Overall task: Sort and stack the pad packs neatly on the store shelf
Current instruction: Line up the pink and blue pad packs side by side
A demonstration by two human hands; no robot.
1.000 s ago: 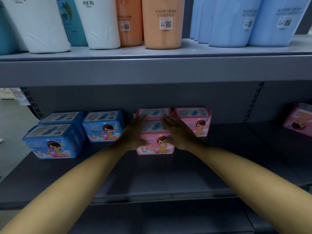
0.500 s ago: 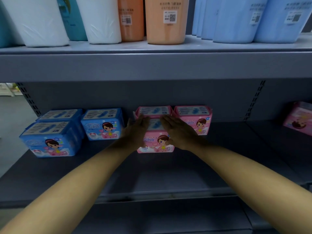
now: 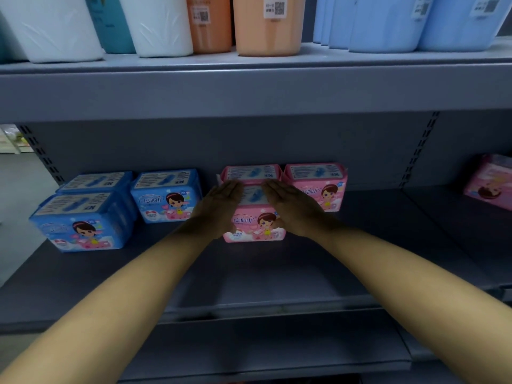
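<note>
1. Head view: the left hand (image 3: 221, 206) and the right hand (image 3: 293, 207) lie flat, fingers straight, one on each side of the front pink pack (image 3: 255, 223).
2. That pack sits on the grey shelf (image 3: 249, 275), right in front of another pink pack (image 3: 250, 173).
3. To do it well, I think: push evenly with both hands, so it lines up straight.

The left hand (image 3: 221, 206) and right hand (image 3: 296, 207) press flat, fingers straight, on either side of the front pink pack (image 3: 253, 225) on the grey shelf (image 3: 249, 278). Blue packs (image 3: 166, 195) stand to the left.
</note>
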